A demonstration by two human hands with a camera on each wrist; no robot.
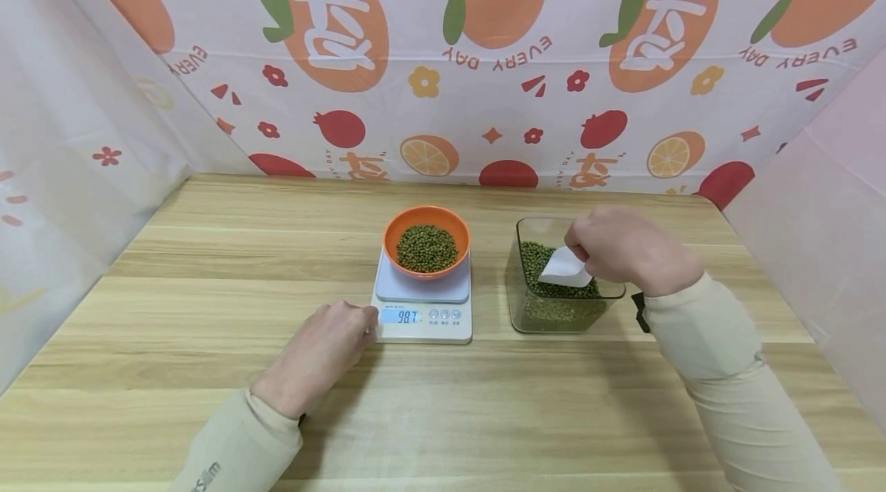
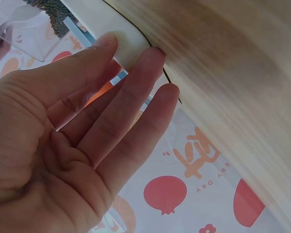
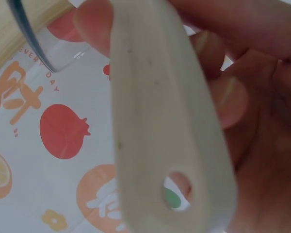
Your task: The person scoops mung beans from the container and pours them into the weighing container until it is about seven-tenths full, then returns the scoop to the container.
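Note:
My right hand [image 1: 626, 246] grips a white scoop [image 1: 566, 269] inside a clear container [image 1: 557, 323]. The scoop's blade dips among green mung beans [image 1: 536, 257]. Up close in the right wrist view, fingers curl round the scoop's pale handle [image 3: 155, 111], which has a hole at its end. An orange bowl [image 1: 460, 234] with more mung beans stands on a white kitchen scale [image 1: 457, 334], whose display appears to read 98.7. At the scale's left front corner rests my left hand [image 1: 325, 354]. Its fingers [image 2: 119, 116] are fairly straight and touch the scale's edge.
Under everything lies a light wood-grain table [image 1: 228, 269]. A white fruit-print cloth [image 1: 415, 38] hangs along the back, with pale cloth on both sides. The container stands a short way right of the scale, its walls rising above the beans.

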